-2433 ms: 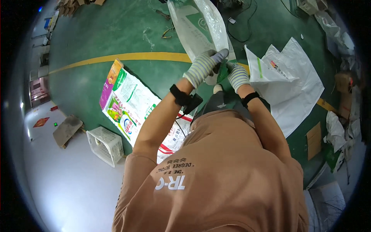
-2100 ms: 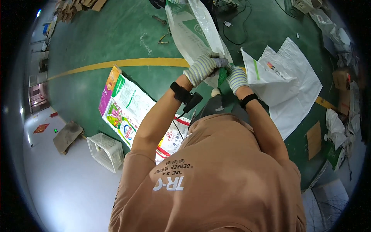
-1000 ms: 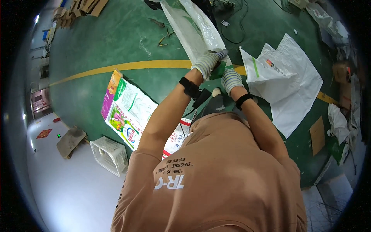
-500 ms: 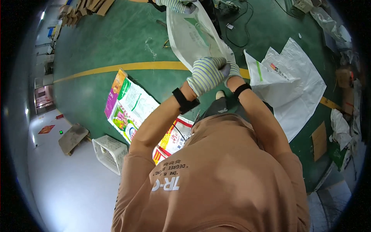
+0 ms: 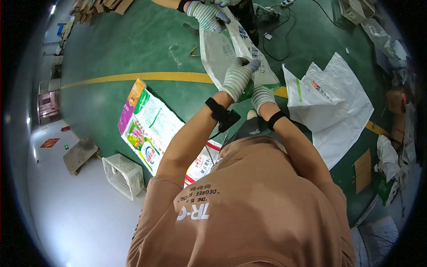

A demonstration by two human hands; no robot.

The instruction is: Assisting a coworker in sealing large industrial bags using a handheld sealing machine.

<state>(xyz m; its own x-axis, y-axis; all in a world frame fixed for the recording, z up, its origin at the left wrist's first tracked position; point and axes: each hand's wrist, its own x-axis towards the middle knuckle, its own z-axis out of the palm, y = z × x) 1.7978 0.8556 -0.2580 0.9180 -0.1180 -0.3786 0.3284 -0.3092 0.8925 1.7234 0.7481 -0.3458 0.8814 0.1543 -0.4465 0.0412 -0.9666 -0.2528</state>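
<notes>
A white woven sack [image 5: 217, 55] with green and blue print stretches between me and a co-worker. My left hand [image 5: 237, 79], in a striped knit glove with dark fingertips, is closed on its near part, a fold running up from the fingers. At the sack's near right corner is my right hand [image 5: 263, 97], in a matching glove and curled on the edge; its fingertips are partly hidden. The co-worker's gloved hand [image 5: 207, 17] grips the far end, and another glove shows in part at the top edge.
Colourful printed sacks [image 5: 151, 120] lie on the green floor at left, beside a white plastic basket [image 5: 123, 175]. A large white sack [image 5: 331, 107] is spread at right. A black cable [image 5: 284, 55] loops behind; flattened cardboard [image 5: 103, 5] is piled far left.
The sack has folded over and shows blue print. My left hand has turned and parted from my right, which has moved slightly lower. The co-worker's hands have shifted on the far end.
</notes>
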